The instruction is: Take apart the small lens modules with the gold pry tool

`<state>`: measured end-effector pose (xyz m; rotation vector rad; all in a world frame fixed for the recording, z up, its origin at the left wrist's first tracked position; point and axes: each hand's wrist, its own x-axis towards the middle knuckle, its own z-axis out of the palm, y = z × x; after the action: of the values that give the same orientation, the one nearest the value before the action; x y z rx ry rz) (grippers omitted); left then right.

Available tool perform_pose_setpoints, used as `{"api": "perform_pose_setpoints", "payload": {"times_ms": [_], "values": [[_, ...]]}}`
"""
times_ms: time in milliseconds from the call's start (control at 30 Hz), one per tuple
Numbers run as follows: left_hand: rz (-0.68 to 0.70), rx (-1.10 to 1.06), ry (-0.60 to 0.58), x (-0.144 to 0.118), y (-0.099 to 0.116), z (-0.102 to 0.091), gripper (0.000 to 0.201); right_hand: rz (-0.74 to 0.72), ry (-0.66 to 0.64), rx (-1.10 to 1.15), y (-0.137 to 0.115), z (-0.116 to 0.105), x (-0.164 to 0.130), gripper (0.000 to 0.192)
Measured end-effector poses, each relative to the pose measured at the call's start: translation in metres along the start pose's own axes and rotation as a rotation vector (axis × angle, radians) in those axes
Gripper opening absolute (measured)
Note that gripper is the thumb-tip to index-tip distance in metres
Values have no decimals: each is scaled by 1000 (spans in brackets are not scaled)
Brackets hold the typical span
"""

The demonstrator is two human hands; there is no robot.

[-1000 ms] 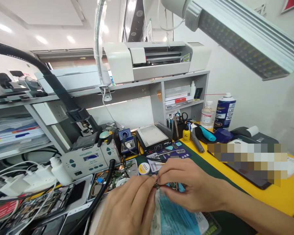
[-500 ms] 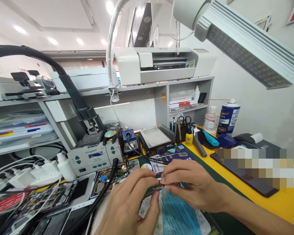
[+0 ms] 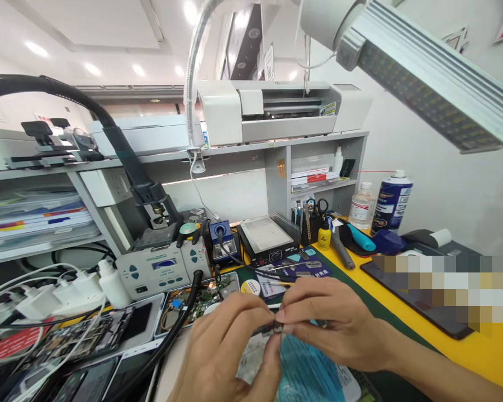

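Left thumb (image 3: 271, 357) shifted rightward, hands (image 3: 339, 321) together; dark part (image 3: 277, 325) pinched

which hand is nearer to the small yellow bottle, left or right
Right. The right hand is in front of the small yellow bottle, on the camera's side, not touching it; the left hand is farther off, to the bottle's left and front.
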<state>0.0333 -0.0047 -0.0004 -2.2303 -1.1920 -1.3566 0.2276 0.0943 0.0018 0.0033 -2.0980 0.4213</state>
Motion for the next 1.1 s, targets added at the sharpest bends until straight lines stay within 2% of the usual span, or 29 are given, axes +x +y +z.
{"api": "perform_pose_setpoints", "payload": {"times_ms": [467, 933, 1100], "values": [[25, 37, 43, -1, 1, 3, 24, -29, -23, -59, 0, 1, 0, 10], [-14, 10, 8, 0, 2, 2, 22, -130, 15, -182, -3, 2, -2, 8], [-51, -6, 33, 0, 4, 4, 21, -138, 7, -199, -3, 1, -2, 10]]}}
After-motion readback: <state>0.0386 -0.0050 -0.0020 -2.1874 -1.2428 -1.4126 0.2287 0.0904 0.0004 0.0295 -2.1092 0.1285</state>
